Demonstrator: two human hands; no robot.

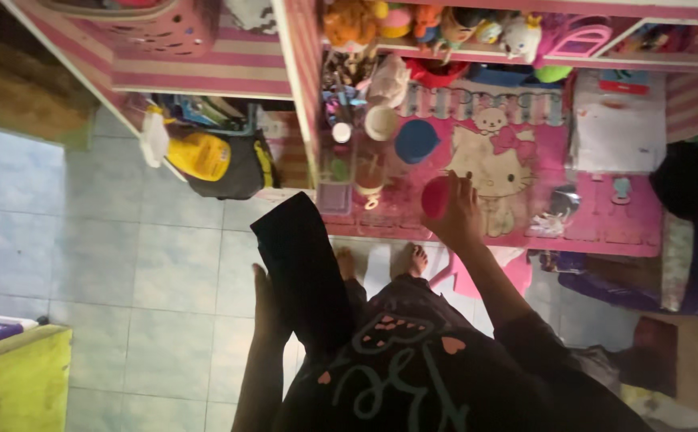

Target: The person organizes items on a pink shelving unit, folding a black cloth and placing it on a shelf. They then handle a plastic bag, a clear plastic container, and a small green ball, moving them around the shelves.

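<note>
My left hand point(264, 308) is low at my side, gripping the lower end of a long flat black object point(301, 256) that points up toward the desk; I cannot tell whether it is cloth or a stiff panel. My right hand point(459, 218) reaches onto a pink desk top point(597, 216) printed with a white cartoon cat. Its fingers curl around the side of a red round object point(434, 197), maybe a cup, near the desk's front edge. My bare feet point(410, 259) stand on the tiles just below the desk.
On the desk stand a blue round dish point(417, 140), a white cup point(381, 122), a clear tumbler point(370, 172) and a white bag point(617, 120). Plush toys point(445, 22) fill the shelf above. A yellow bottle point(198, 156) and black bag point(233, 172) sit at left; a yellow-green box point(17, 376) is at lower left.
</note>
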